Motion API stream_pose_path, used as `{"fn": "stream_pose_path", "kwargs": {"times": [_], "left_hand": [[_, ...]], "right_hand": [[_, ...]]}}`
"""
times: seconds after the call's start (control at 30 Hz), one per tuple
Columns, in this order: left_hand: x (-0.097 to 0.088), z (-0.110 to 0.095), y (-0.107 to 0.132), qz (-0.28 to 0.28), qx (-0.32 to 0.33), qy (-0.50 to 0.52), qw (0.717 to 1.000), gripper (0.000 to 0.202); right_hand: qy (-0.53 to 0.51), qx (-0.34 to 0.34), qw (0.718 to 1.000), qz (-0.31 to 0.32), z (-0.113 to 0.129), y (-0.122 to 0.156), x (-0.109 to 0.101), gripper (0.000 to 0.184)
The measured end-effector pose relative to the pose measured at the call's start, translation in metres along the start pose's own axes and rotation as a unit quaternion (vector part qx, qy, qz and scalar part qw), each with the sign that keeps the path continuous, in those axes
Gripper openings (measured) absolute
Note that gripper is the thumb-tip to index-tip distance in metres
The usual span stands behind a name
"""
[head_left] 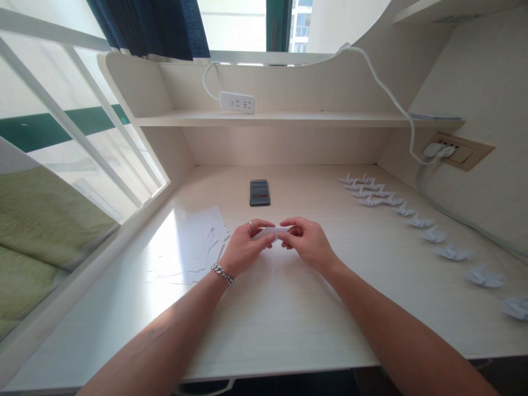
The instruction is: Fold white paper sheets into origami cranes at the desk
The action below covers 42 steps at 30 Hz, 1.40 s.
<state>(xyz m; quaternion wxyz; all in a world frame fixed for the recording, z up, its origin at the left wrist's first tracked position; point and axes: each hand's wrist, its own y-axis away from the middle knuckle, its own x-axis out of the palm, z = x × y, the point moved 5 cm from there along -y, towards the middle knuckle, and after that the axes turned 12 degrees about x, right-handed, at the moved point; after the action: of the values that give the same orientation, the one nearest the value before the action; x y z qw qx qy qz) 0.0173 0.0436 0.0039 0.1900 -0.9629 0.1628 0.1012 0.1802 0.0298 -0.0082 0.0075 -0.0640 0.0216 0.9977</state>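
Over the middle of the pale desk (pixel 280 313), a small folded piece of white paper (pixel 270 232) is held between both hands. My left hand (pixel 249 245), with a ring and a chain bracelet, pinches its left side between thumb and fingers. On the other side, my right hand (pixel 307 242) pinches the paper's right end. The fingers cover much of the paper, so its exact folds are hidden. Loose white paper sheets (pixel 190 242) lie spread to the left of my left hand. Folded paper cranes (pixel 433 235) stand in a curved line at the right.
A dark phone-like object (pixel 259 192), its face blurred, lies beyond my hands. On the shelf (pixel 289 117) sits a white power strip (pixel 237 102). A white cable (pixel 388 91) hangs down to a wall socket (pixel 460 151). White bars (pixel 94 115) border the desk's left side.
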Motion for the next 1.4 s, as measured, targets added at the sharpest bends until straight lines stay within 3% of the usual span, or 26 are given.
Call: {"fn": "stream_pose_path", "kwargs": {"times": [0.2,0.6,0.83,1.0,1.13,1.27,1.4], "left_hand": [[0.000,0.001,0.000,-0.014,0.003,-0.024,1.000,0.034],[0.001,-0.001,0.000,0.016,0.003,-0.037,0.999,0.025],[0.004,-0.003,0.000,0.033,0.001,-0.026,0.999,0.024],[0.002,0.001,-0.001,0.021,-0.036,-0.038,0.998,0.028],[0.000,0.000,-0.002,0.029,-0.022,-0.096,0.995,0.021],[0.000,-0.004,-0.001,0.027,-0.005,-0.115,0.993,0.024],[0.001,-0.007,-0.001,0.023,-0.005,-0.062,0.998,0.031]], "right_hand": [[0.026,-0.008,0.999,-0.040,0.001,0.001,-0.003,0.028],[0.129,-0.041,0.987,-0.090,0.012,0.009,-0.005,0.025],[0.186,-0.017,0.982,-0.001,0.006,0.002,-0.003,0.020],[0.148,0.008,0.988,0.040,-0.001,-0.002,0.000,0.021],[0.107,0.025,0.989,0.098,-0.002,0.001,0.008,0.019],[0.085,0.038,0.991,0.095,-0.002,0.004,0.010,0.020],[0.054,0.057,0.993,0.091,-0.002,0.003,0.009,0.022]]}}
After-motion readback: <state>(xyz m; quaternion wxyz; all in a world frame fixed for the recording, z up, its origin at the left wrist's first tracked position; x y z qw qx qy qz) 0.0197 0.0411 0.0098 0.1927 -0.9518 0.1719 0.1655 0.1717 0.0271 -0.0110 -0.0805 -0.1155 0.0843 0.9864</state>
